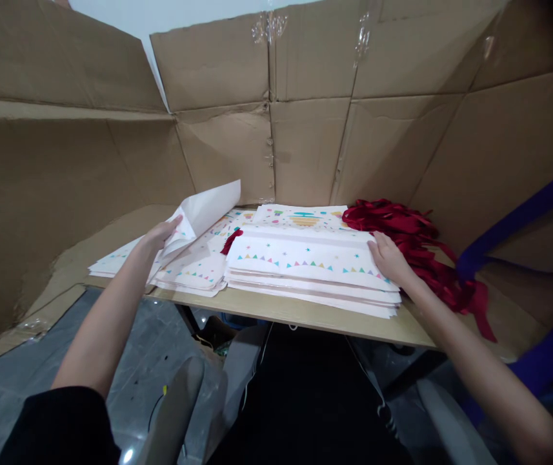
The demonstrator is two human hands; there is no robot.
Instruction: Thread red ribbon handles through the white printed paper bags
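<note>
My left hand (164,232) is closed on the edge of a white paper sheet (211,205), which is lifted and curled above the left stack of printed sheets (191,268). My right hand (388,255) lies on the right end of the middle stack of white sheets (305,255), printed with coloured pennants and stars; its fingers rest on the top, slightly apart. A small red ribbon piece (231,241) sits between the two stacks. Behind the middle stack is another printed sheet (300,215) with a striped pattern.
A heap of dark red ribbon (392,219) lies at the right of the wooden table (276,311). Purple straps (522,213) hang at the far right. Cardboard walls (310,142) enclose the table's back and sides. A grey chair armrest (174,407) stands below.
</note>
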